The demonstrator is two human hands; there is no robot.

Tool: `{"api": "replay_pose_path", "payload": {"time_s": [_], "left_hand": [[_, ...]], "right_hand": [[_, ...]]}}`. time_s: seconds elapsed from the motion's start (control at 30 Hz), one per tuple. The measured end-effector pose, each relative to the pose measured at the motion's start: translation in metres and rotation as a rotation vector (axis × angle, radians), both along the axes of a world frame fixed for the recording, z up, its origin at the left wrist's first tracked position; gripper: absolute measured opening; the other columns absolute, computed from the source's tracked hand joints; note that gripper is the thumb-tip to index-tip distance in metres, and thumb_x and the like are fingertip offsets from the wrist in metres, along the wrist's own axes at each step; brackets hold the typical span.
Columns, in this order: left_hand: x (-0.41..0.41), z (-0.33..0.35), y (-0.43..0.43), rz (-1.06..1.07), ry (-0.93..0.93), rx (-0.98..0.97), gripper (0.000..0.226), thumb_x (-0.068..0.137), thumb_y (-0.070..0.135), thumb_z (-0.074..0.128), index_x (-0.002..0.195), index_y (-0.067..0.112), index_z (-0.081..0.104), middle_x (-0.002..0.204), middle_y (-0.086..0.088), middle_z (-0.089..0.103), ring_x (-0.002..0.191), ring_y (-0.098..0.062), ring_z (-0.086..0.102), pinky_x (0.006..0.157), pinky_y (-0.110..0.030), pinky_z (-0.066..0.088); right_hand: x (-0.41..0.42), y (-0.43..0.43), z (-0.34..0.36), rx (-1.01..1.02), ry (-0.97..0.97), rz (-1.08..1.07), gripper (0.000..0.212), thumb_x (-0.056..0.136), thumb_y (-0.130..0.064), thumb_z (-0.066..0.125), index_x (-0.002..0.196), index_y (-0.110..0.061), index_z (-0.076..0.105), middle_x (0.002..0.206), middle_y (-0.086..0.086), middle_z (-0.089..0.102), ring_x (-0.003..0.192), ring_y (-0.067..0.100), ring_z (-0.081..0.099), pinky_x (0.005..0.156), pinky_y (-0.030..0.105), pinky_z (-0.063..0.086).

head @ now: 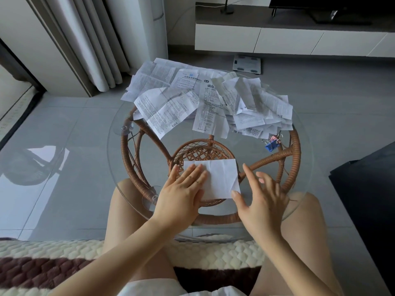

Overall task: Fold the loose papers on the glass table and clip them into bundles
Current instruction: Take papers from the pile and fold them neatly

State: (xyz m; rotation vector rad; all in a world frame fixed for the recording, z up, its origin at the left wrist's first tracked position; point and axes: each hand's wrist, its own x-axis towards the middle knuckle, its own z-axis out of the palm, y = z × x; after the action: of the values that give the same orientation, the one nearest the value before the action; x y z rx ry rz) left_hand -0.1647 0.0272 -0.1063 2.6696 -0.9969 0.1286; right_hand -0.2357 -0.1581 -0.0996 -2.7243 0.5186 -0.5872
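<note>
"While the left hand (pixel 181 193) pressed flat, fingers straight, on the folded paper (pixel 220 178) at the near edge of the surface (pixel 115 159), how would that sheet have handled?"

"Judged light, thin, limp, and slippery on glass; grip it at a creased edge. The right hand (pixel 258 197), fingers spread, sat at its right edge, holding nothing. Creased loose papers (pixel 203 99) covered the far edge; binder clips (pixel 272 143) lay toward the right edge."

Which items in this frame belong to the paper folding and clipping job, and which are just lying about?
Job: folded paper, loose paper pile, binder clips, glass table, left hand, right hand.
Lying about: bathroom scale, TV cabinet, curtain.
</note>
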Motion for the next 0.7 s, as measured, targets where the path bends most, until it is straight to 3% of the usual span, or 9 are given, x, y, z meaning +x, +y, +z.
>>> {"api": "replay_pose_path", "payload": {"time_s": [0.2,0.33,0.43,0.53,0.63,0.7], "left_hand": [[0.019,0.005,0.032,-0.124,0.019,0.111,0.048,0.101,0.040,0.018,0.142,0.030,0.041,0.149,0.000,0.036,0.140,-0.023,0.028,0.113,-0.047,0.004],[0.023,0.008,0.035,-0.165,0.020,0.212,0.052,0.102,0.043,0.006,0.141,0.034,0.040,0.148,0.001,0.037,0.138,-0.025,0.032,0.112,-0.050,0.008],[0.032,0.013,0.035,-0.195,0.027,0.229,0.046,0.097,0.043,0.020,0.142,0.041,0.033,0.150,0.004,0.034,0.141,-0.026,0.026,0.114,-0.051,0.000],[0.049,0.022,0.030,-0.292,-0.073,0.275,0.044,0.094,0.033,0.045,0.136,0.045,0.041,0.150,0.000,0.034,0.143,-0.028,0.018,0.114,-0.051,-0.005],[0.059,0.038,0.018,-0.333,-0.164,0.310,0.062,0.069,0.008,0.076,0.120,0.042,0.062,0.141,-0.008,0.049,0.138,-0.028,0.027,0.113,-0.061,0.016],[0.049,0.047,0.012,-0.306,-0.160,0.209,0.058,0.056,0.002,0.078,0.104,0.035,0.073,0.124,-0.008,0.064,0.125,-0.028,0.052,0.108,-0.048,0.035]], "right_hand": [[0.004,-0.008,0.002,0.032,0.085,0.064,0.060,0.067,-0.042,0.064,0.127,-0.033,0.059,0.114,0.008,0.060,0.097,0.034,0.057,0.073,0.047,0.044],[0.005,-0.021,0.003,0.100,0.153,0.157,0.067,0.073,-0.019,0.076,0.134,-0.035,0.051,0.123,0.008,0.057,0.105,0.033,0.054,0.080,0.046,0.041],[0.009,-0.030,0.010,0.056,0.134,0.248,0.072,0.076,-0.009,0.071,0.140,-0.029,0.044,0.128,0.011,0.053,0.108,0.032,0.052,0.087,0.049,0.041],[0.014,-0.030,0.020,-0.188,0.073,0.495,0.048,0.087,-0.025,0.050,0.134,-0.021,0.052,0.136,0.009,0.051,0.121,0.025,0.045,0.100,0.048,0.034],[0.011,-0.026,0.021,-0.309,0.226,0.689,0.050,0.090,-0.047,0.038,0.125,-0.020,0.061,0.132,0.003,0.057,0.122,0.021,0.051,0.108,0.045,0.027],[0.002,-0.021,0.020,-0.364,0.307,0.685,0.055,0.089,-0.055,0.037,0.121,-0.019,0.062,0.124,0.002,0.060,0.111,0.022,0.055,0.097,0.041,0.030]]}}
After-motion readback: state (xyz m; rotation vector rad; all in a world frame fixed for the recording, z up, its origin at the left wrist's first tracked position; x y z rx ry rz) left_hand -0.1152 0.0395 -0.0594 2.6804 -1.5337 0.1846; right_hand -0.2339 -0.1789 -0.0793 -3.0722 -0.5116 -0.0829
